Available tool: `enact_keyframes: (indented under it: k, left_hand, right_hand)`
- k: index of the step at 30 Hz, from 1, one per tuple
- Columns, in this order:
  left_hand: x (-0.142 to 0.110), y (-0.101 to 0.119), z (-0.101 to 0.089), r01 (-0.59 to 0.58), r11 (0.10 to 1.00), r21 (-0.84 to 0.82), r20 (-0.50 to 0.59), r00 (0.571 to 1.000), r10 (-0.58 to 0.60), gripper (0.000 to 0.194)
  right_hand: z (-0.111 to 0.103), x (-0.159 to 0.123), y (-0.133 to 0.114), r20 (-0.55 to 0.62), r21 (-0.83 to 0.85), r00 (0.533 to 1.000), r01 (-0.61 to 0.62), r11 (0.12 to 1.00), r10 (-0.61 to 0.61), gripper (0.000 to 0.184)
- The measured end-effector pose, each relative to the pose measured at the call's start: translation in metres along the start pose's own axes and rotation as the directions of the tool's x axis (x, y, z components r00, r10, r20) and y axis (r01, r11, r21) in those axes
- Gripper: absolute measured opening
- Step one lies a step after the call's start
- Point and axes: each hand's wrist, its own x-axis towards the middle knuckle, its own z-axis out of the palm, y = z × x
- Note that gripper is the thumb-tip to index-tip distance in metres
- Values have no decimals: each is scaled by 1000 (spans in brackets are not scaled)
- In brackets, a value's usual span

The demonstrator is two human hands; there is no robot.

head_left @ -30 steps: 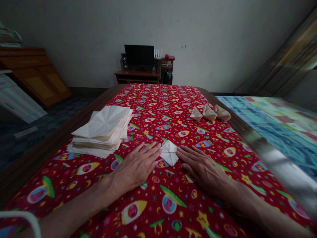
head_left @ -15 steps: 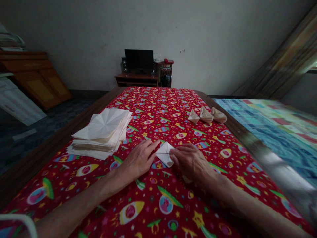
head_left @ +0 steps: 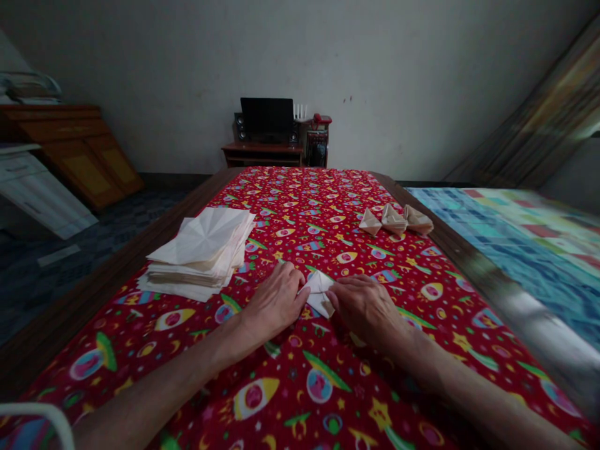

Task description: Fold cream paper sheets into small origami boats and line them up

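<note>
Item: folded white paper piece (head_left: 319, 289) on red rocket-print cloth (head_left: 290, 250), between the hands. Left hand (head_left: 276, 301) and right hand (head_left: 368, 310) bear on it from either side (no clear pinch). Risk: uneven pressure could skew a fold or slide the piece.

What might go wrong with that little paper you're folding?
Pressed between the left hand and right hand, the folded paper might crease in the wrong spot or tear. The left hand is also close to the paper stack, whose loose, uneven sheets might slide if bumped. The paper shapes sit near the table edge, so one might get knocked off.
</note>
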Motion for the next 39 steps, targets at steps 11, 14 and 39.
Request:
enact_keyframes:
  k: [11, 14, 39]
  left_hand:
    - [12, -1, 8, 121, 954, -273, 46, 993, -113, 22]
    - [15, 4, 0, 190, 895, -404, 123, 981, -153, 25]
    - [12, -3, 0, 163, 721, -674, 109, 987, -122, 57]
  right_hand:
    - [-8, -3, -6, -24, 68, 998, -51, 996, 53, 36]
    - [-13, -2, -10, -28, 92, 998, -51, 994, 54, 32]
    - [8, 3, 9, -94, 729, 859, -285, 623, 503, 42]
